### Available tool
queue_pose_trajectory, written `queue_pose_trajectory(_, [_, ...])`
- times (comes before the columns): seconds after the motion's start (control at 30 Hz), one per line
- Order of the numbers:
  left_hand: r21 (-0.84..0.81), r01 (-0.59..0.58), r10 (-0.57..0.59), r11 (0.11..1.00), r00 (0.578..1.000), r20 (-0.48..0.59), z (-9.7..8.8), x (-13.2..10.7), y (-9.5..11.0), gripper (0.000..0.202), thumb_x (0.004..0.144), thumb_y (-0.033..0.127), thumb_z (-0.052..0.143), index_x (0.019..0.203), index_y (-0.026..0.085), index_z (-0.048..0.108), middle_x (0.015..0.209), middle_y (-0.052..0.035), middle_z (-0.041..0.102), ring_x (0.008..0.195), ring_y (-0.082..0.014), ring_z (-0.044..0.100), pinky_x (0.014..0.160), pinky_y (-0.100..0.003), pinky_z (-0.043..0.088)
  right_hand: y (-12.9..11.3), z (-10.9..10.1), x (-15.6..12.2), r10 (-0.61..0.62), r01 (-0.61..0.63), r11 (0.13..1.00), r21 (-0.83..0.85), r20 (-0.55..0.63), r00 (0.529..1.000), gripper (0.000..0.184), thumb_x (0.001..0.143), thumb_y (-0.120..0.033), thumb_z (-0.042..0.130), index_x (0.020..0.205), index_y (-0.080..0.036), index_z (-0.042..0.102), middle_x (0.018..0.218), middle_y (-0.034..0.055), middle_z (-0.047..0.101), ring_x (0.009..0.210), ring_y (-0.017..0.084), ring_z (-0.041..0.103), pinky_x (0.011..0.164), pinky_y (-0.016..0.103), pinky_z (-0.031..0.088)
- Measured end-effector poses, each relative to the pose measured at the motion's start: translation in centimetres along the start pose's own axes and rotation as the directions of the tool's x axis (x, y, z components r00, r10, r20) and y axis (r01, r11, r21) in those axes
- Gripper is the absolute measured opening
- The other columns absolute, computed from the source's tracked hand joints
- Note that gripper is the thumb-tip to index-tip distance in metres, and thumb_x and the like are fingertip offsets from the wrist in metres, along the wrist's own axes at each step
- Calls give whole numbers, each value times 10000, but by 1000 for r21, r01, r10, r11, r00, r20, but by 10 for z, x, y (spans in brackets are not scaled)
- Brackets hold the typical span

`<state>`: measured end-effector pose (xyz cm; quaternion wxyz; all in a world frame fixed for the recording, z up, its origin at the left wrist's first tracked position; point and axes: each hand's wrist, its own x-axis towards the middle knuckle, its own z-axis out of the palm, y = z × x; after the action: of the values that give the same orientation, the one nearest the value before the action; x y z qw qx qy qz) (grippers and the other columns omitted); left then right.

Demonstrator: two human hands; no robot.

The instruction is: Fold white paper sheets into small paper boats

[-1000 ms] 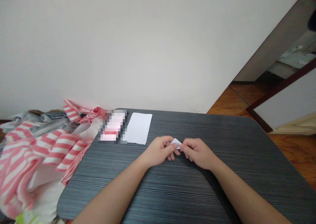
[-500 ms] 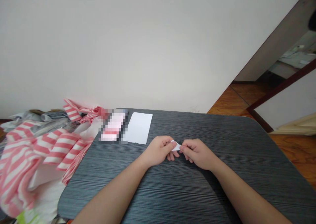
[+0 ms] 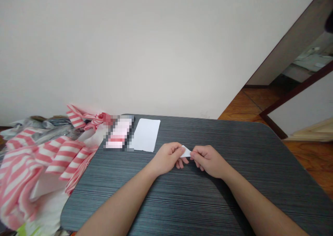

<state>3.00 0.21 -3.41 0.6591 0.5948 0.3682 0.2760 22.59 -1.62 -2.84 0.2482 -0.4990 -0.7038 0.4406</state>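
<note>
- Your left hand (image 3: pixel 168 158): clenched loosely, thumb and curled fingers pinching one end of the small folded white paper piece (image 3: pixel 186 152).
- Your right hand (image 3: pixel 209 161): thumb and forefinger grasping the other end of that piece, knuckles just beside those of the left hand.
- Paper piece: held in the air between both hands, above the counter and not touching it, with a pale pointed corner showing (the rest is hidden by your fingers).
- Handling, as judged: very light, thin and soft, likely to crease or slip; a pinch on its flat faces close to a fold should hold it best.
- Dark grey striped laminate counter (image 3: pixel 234 194): carries a flat white paper sheet (image 3: pixel 146 134) and a pixelated pink-and-white rectangular object (image 3: pixel 119 133) (too blurred to identify), both beyond your hands.
- Pink-and-white striped fabric (image 3: pixel 33 166): heaped at the counter's left edge.
</note>
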Motion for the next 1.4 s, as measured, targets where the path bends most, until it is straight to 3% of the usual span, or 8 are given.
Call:
queue_pose_trajectory(0.5, [-111, 36, -41, 993, 998, -45, -1, 3, -7, 338, 872, 451, 457, 868, 119, 519, 710, -95, 686, 521, -134, 624, 470, -231, 482, 13, 0, 5, 39, -29, 997, 75, -128, 991, 251, 888, -333, 458, 712, -178, 547, 520, -40, 506, 416, 89, 450, 435, 204, 359])
queue_pose_trajectory(1.4, [-80, -4, 0, 997, 998, -56, -2, 2, -8, 307, 889, 430, 437, 915, 133, 511, 695, -70, 668, 543, -131, 613, 501, -240, 485, 12, -2, 3, 26, -6, 995, 102, -190, 981, 236, 903, -321, 450, 721, -183, 509, 516, -53, 470, 431, 88, 447, 460, 213, 366])
